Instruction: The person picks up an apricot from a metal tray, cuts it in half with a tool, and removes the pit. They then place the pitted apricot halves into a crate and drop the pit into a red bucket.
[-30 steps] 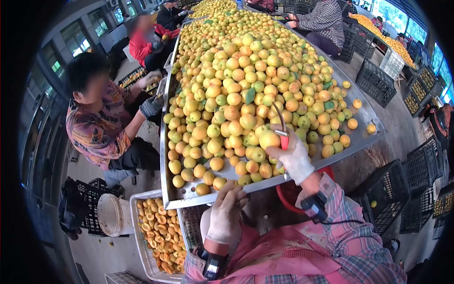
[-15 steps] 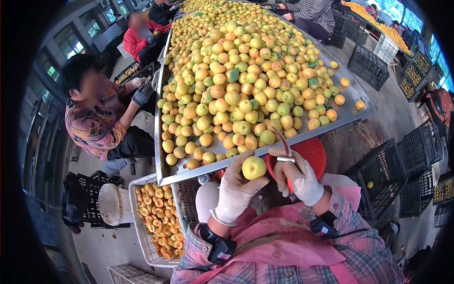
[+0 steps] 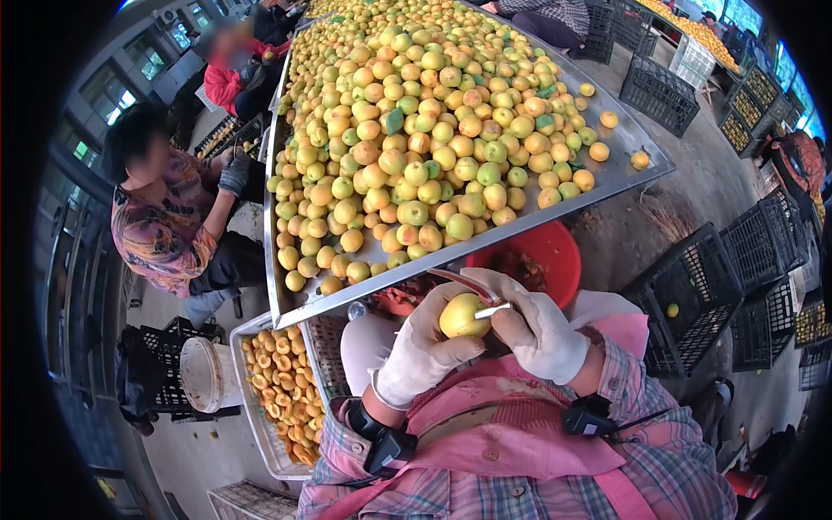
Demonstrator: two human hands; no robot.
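My left hand (image 3: 416, 355), in a white glove, is closed around a yellow apricot (image 3: 462, 316) in front of my lap. My right hand (image 3: 548, 336), gloved too, grips a small curved knife (image 3: 492, 310) with a reddish-brown curved part and a silver metal piece. The metal piece lies against the apricot's right side, and the curved part arcs over its top. Just beyond my hands, a metal-edged sorting table (image 3: 631, 149) carries a big heap of apricots (image 3: 416, 130).
A red basin (image 3: 565, 260) with scraps sits under the table edge. At lower left, a white crate (image 3: 270, 458) holds halved apricots (image 3: 282, 381), beside a white bucket (image 3: 201, 374). Black crates (image 3: 689, 299) stand at right. A co-worker (image 3: 169, 208) sits at left.
My right hand has moved in to the apricot, bringing the knife from upright beside it to touching it. The apricot stays in my left hand. The view has shifted slightly.
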